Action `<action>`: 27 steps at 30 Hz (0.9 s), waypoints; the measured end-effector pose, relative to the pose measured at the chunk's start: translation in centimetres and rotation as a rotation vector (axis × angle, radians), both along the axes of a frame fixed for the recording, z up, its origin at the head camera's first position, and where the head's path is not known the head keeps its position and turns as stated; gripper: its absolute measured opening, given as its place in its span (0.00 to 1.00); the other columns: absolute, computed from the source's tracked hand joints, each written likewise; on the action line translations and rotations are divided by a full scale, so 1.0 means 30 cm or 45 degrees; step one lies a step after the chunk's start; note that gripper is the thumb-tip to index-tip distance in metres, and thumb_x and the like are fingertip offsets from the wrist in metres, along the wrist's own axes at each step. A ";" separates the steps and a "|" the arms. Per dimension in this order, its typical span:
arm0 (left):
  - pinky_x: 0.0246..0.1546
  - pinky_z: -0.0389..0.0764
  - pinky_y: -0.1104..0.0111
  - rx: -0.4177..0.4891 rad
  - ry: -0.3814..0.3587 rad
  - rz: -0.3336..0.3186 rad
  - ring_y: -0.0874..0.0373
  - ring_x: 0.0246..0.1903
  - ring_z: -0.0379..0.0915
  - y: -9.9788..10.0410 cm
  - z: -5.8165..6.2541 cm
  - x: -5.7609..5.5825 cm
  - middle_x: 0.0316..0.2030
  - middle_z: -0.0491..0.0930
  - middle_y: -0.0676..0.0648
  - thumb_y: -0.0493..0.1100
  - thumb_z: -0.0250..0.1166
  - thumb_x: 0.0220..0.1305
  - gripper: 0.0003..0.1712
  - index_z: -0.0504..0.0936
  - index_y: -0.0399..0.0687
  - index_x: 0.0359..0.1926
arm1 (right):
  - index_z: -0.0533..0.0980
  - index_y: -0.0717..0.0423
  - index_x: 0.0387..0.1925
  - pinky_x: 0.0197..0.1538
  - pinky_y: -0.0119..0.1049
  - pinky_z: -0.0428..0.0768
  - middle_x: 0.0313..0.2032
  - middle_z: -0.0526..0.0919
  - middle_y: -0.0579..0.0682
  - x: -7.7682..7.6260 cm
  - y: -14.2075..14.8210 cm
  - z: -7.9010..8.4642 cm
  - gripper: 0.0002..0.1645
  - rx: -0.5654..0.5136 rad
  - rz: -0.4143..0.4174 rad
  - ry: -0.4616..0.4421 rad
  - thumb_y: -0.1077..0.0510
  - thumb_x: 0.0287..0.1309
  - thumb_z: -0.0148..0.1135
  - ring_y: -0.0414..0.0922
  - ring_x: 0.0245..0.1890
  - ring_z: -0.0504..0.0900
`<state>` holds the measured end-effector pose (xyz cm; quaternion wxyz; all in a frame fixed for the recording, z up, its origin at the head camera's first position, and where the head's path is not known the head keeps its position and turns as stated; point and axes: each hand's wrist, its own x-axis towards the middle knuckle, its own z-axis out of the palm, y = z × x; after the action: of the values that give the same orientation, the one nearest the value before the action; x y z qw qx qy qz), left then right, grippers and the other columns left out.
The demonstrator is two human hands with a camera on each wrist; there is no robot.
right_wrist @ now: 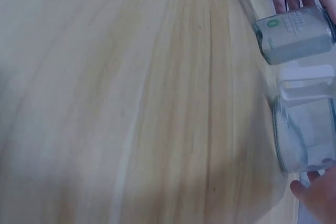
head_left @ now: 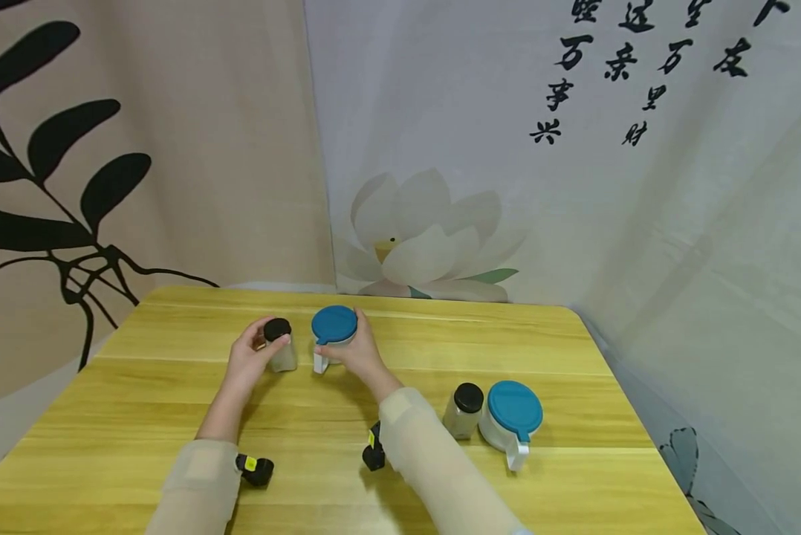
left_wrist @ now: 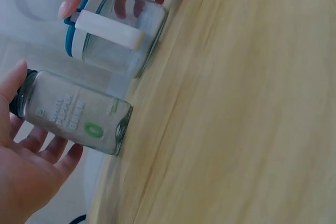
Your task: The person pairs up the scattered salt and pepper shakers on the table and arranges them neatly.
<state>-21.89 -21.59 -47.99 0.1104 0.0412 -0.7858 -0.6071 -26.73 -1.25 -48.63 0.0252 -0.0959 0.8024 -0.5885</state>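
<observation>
My left hand [head_left: 247,355] holds a small glass pepper jar [left_wrist: 79,111] near its black lid, thumb on the near side and fingers behind. Printed lettering and a green ring mark its front. Just to the right, my right hand [head_left: 360,351] grips a clear glass seasoning pot [left_wrist: 107,59] with a blue lid [head_left: 334,324] and a white handle [right_wrist: 307,72]. The thumb lies at the lid's edge, and several fingers reach round the glass. Both containers are upright, side by side with a small gap, toward the table's back. Whether their bases touch the wood is hard to tell.
On the right of the wooden table [head_left: 320,475] stand a second black-lidded jar [head_left: 463,414] and a second blue-lidded pot [head_left: 513,416], close together. Black wrist cameras [head_left: 258,471] sit at both sleeves. A printed cloth backdrop [head_left: 427,111] hangs behind the table's back edge.
</observation>
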 end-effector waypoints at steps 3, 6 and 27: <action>0.52 0.65 0.59 0.001 -0.008 -0.012 0.48 0.54 0.63 -0.001 0.002 0.001 0.58 0.68 0.36 0.51 0.66 0.63 0.38 0.64 0.42 0.69 | 0.46 0.57 0.74 0.63 0.53 0.62 0.69 0.58 0.57 0.000 -0.006 0.001 0.66 -0.006 -0.011 -0.004 0.53 0.41 0.80 0.55 0.65 0.61; 0.52 0.65 0.58 0.003 -0.017 -0.006 0.48 0.54 0.64 -0.001 0.005 0.001 0.58 0.69 0.36 0.52 0.65 0.63 0.38 0.64 0.42 0.68 | 0.47 0.57 0.74 0.63 0.54 0.62 0.69 0.58 0.58 -0.002 -0.011 -0.001 0.66 -0.006 -0.020 -0.014 0.53 0.40 0.80 0.56 0.65 0.61; 0.50 0.65 0.64 0.090 -0.039 -0.018 0.55 0.51 0.64 0.018 0.038 0.013 0.56 0.69 0.38 0.47 0.65 0.64 0.35 0.66 0.40 0.67 | 0.52 0.57 0.71 0.62 0.53 0.64 0.66 0.61 0.56 0.003 -0.018 -0.007 0.62 -0.078 -0.065 -0.015 0.58 0.38 0.81 0.54 0.63 0.64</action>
<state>-21.51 -21.06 -46.86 0.0924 0.0488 -0.7658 -0.6346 -26.65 -1.79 -48.84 0.0120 -0.0728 0.7859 -0.6139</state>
